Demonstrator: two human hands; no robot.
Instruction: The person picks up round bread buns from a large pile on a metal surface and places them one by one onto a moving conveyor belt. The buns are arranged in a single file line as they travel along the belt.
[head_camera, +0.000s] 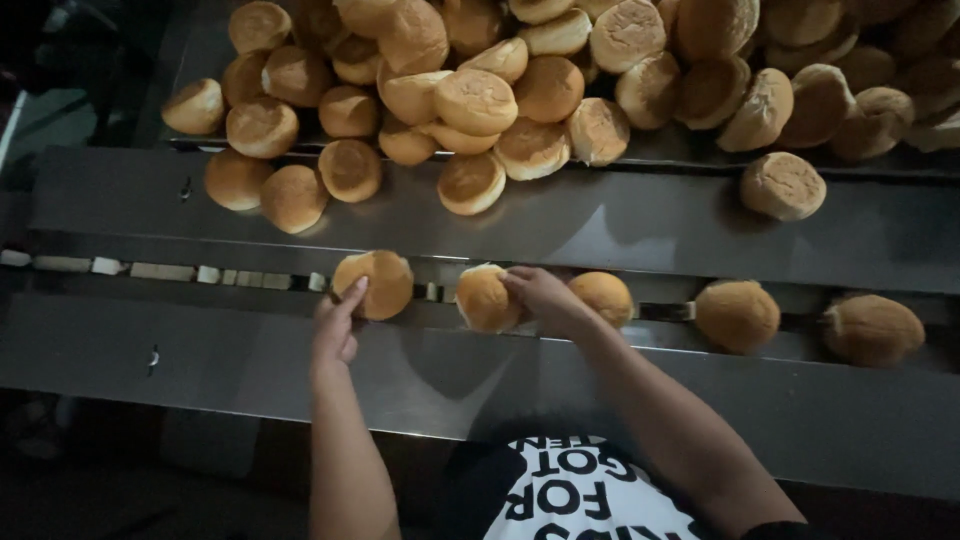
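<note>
Pinching the top edge of a bun (484, 298), your right hand (543, 297) has its fingertips curled over the crust, thumb side hidden, so the bun sits just under and left of your knuckles in the narrow channel (180, 272) that runs between two steel plates. Touching the back of that hand on its far side sits a second bun (603, 297), also in the channel. Further out to the right, well apart from the grip, two more buns (737, 315) (872, 329) rest along the same line.

Your left hand (336, 326) is spread, fingers extended and not closed on anything; its fingertips press against the lower left edge of a flat-lying bun (374, 284), which lies just above and right of the hand. Left of it, the channel holds only pale links.

Beyond both hands, across the upper steel plate (620, 225), a big heap of buns (560, 70) fills the bin at the top. A few have spilled onto the plate: three loose ones (290, 185) above your left hand, one (471, 182) between your hands, and a lone bun (783, 185) far right.
</note>
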